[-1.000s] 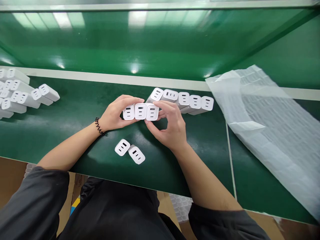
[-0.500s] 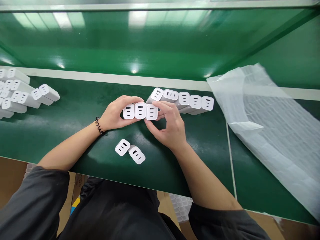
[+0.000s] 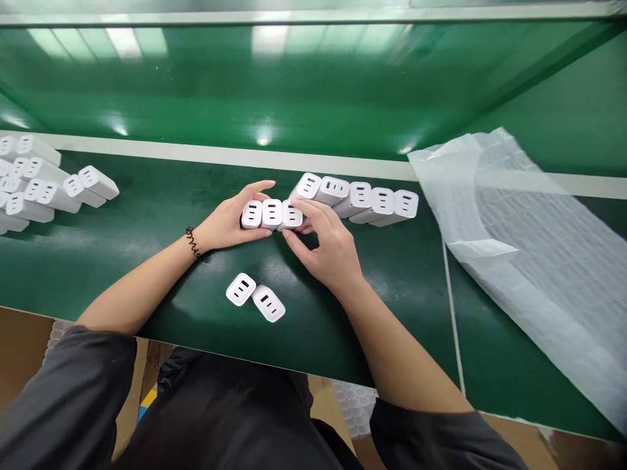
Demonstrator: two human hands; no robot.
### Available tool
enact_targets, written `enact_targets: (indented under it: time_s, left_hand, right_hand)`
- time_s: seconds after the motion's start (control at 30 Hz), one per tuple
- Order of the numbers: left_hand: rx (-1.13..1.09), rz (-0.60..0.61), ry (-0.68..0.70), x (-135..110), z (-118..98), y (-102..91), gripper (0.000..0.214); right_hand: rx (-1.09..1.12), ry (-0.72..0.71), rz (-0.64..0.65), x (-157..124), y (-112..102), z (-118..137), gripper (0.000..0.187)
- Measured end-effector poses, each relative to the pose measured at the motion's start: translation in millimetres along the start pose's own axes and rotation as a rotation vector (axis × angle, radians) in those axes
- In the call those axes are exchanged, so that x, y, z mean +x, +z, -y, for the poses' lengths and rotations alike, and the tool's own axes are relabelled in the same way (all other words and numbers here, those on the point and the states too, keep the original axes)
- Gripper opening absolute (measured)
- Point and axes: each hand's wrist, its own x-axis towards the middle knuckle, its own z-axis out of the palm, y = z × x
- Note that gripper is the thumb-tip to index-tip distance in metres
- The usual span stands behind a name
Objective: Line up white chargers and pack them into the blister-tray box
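Three white USB chargers (image 3: 272,214) stand side by side in a row between my hands, port faces up. My left hand (image 3: 226,220) is around the row's left end, its index finger lifted and stretched out above, its thumb along the near side. At the right end, my right hand (image 3: 329,245) pinches the last charger (image 3: 292,215) between thumb and fingers. Nearer to me on the green table are two loose chargers, one tilted charger (image 3: 240,290) and another charger (image 3: 269,304) touching it.
Beyond my right hand, several chargers (image 3: 360,196) lean in a row. More chargers (image 3: 42,179) are grouped at the far left. A translucent plastic sheet (image 3: 533,261) covers the table's right side. A green panel (image 3: 304,91) rises behind the table (image 3: 161,176).
The three chargers have gone down and slightly away from me, and look smaller. My left index finger has lifted off them. My right hand has shifted slightly left with the row.
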Motion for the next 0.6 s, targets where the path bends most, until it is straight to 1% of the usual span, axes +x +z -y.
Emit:
enact_targets:
  time_s: [0.07,0.17,0.33,0.47,0.53,0.6]
  left_hand:
    - [-0.069,0.004,0.002,0.6,2.8,-0.7,0.087]
    - [-0.154,0.008,0.037,1.2,5.4,-1.4,0.087]
    - [-0.165,0.03,-0.002,0.7,2.7,-2.9,0.078]
    - [-0.144,0.026,-0.014,0.5,-0.5,-3.9,0.075]
    - [-0.138,0.025,-0.016,0.6,-0.8,-4.0,0.075]
    - [-0.137,0.028,-0.018,0.7,-0.6,-4.0,0.075]
  right_hand:
    - [0.011,0.008,-0.005,-0.4,-0.5,0.6,0.043]
    - [-0.023,-0.009,-0.032,-0.1,-2.0,1.9,0.043]
    - [-0.143,-0.146,-0.098,1.8,-3.1,3.7,0.043]
    - [-0.181,-0.225,-0.044,1.9,-1.7,5.3,0.039]
    - [-0.178,-0.223,-0.015,1.8,-1.4,5.7,0.038]
    - [-0.166,-0.225,-0.013,1.8,-1.6,5.9,0.038]
